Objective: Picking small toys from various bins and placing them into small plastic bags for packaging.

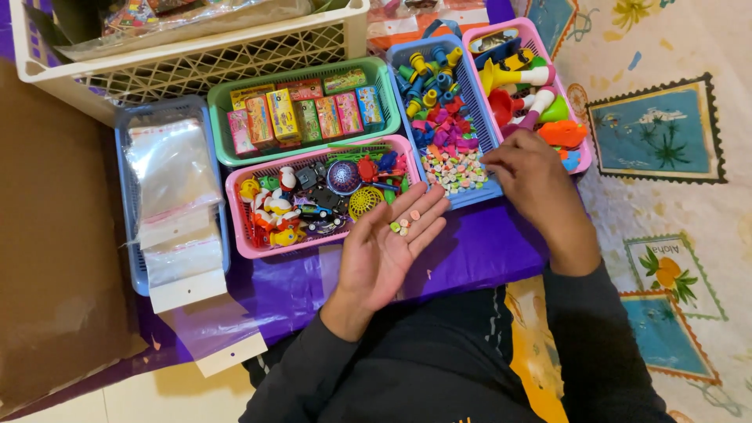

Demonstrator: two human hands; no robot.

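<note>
The left hand (pixel 388 251) lies palm up, fingers spread flat, with small beads (pixel 403 224) resting on it. The right hand (pixel 529 176) reaches into the blue basket (pixel 470 117), fingers curled among the beads; its grip is hidden

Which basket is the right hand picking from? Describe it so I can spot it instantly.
On the purple sheet sits a cluster of plastic baskets. Find the blue basket between two pink ones, where the right hand reaches in. Unlike its neighbours, it holds small pastel beads at its near end.
</note>
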